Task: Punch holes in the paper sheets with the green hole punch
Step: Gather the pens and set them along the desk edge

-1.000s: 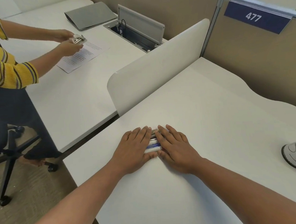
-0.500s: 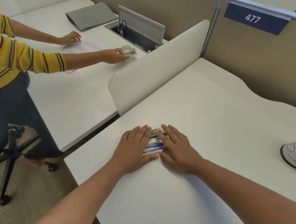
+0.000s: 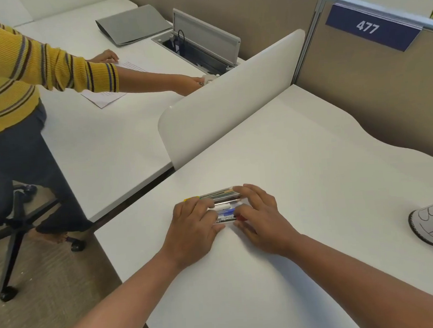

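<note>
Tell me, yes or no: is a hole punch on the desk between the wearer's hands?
No. Only a row of pens lies between the left hand and right hand.

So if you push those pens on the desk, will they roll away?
Probably some would. The pens look round and lie loose side by side on the smooth white desk. The left hand and right hand flank the bunch, which likely keeps them together. They look light and stiff.

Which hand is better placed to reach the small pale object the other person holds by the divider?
Left, probably. The left hand lies on the pens on the side nearer the divider and the pale object; the right hand would have to cross over.
</note>
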{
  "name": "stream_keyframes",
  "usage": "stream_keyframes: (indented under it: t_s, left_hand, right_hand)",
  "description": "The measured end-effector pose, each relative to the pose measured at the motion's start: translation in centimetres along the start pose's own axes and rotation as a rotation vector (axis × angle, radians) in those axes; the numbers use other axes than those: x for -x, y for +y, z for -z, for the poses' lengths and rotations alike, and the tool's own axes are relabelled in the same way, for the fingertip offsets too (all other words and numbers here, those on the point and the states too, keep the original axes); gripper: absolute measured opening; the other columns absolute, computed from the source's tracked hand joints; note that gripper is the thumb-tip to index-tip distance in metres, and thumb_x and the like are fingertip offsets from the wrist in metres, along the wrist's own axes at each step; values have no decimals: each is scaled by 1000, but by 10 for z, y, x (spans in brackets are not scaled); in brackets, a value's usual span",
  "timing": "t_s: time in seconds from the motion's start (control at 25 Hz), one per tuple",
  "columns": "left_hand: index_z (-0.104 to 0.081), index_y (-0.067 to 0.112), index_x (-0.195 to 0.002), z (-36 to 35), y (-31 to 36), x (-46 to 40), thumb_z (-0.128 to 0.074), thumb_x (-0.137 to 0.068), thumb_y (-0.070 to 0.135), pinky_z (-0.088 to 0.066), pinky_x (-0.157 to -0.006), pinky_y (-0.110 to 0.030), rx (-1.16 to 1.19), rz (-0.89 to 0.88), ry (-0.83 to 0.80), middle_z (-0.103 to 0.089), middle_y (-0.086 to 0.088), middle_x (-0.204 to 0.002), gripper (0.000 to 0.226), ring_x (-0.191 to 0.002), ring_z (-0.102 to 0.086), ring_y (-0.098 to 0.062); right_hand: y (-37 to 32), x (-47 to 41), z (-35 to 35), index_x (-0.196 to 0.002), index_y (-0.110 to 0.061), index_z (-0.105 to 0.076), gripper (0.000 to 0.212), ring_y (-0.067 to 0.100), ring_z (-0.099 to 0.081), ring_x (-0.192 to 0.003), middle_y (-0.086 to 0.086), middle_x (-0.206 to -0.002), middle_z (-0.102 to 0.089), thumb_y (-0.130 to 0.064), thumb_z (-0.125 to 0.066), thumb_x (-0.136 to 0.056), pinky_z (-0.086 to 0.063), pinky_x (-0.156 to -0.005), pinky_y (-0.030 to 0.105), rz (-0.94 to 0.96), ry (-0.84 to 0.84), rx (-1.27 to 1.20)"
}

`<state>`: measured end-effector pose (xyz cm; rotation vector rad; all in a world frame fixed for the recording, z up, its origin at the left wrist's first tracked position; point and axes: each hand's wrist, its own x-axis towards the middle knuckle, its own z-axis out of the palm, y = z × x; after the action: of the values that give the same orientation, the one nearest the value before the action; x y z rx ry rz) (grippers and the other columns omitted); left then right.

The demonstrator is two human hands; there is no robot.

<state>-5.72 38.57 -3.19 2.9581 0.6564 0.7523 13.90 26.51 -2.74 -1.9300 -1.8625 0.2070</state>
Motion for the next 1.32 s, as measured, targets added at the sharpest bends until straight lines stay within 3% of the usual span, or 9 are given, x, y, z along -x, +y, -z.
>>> stream_keyframes:
  t_s: [0.08, 0.2, 0.36, 0.6, 1.08, 1.32]
  left_hand:
    - [-69, 17, -92, 6, -5, -13, -65, -91, 39, -36, -83, -41, -27, 61, 25, -65, -1, -113, 22, -106, -53, -27]
    - [-69, 18, -90, 11, -14, -31, -76, -86, 29, -34, -81, -40, -34, 158, -72, -65, 2, -112, 14, -104, -56, -28]
    - [-70, 19, -90, 7, -18, -37, -75, -87, 32, -38, -81, -41, -38, 216, -187, -65, 5, -109, 14, -103, -58, -28]
    - [-69, 22, -98, 1, -18, -30, -70, -90, 30, -37, -83, -41, -3, 247, -180, -65, 6, -109, 12, -103, -58, -26]
    - [-59, 21, -135, 2, -12, -29, -55, -100, 39, -33, -104, -42, 95, 266, -316, -56, 0, -143, 40, -133, -47, -24]
    - [-50, 12, -145, 15, 4, -35, -51, -102, 39, -33, -110, -45, 67, 175, -348, -51, -6, -150, 51, -142, -41, -29]
  right_hand:
    - [-1, -11, 2, -103, -17, -63, 14, 34, -31, -145, 9, -154, -43, -28, -57, -97, -36, -106, 52, -41, 64, -15]
    - [-3, -31, 0, -105, -16, -63, 12, 34, -28, -145, 7, -156, -40, -25, -57, -98, -32, -107, 52, -148, 68, -36]
    - [0, -38, -9, -108, -17, -64, 14, 33, -25, -147, 6, -158, -39, -25, -56, -99, -27, -109, 51, -220, 28, -46]
    - [1, -32, -8, -116, -21, -62, 21, 30, -27, -145, 3, -155, -41, -32, -51, -102, -29, -107, 50, -240, 1, -77]
    - [-2, -28, -5, -137, -26, -53, 36, 24, -27, -145, 1, -157, -39, -36, -49, -102, -29, -107, 48, -256, -26, -83]
    - [-10, -15, 9, -153, -22, -38, 51, 23, -15, -154, 2, -166, -27, -40, -40, -106, -22, -116, 48, -271, -85, -21]
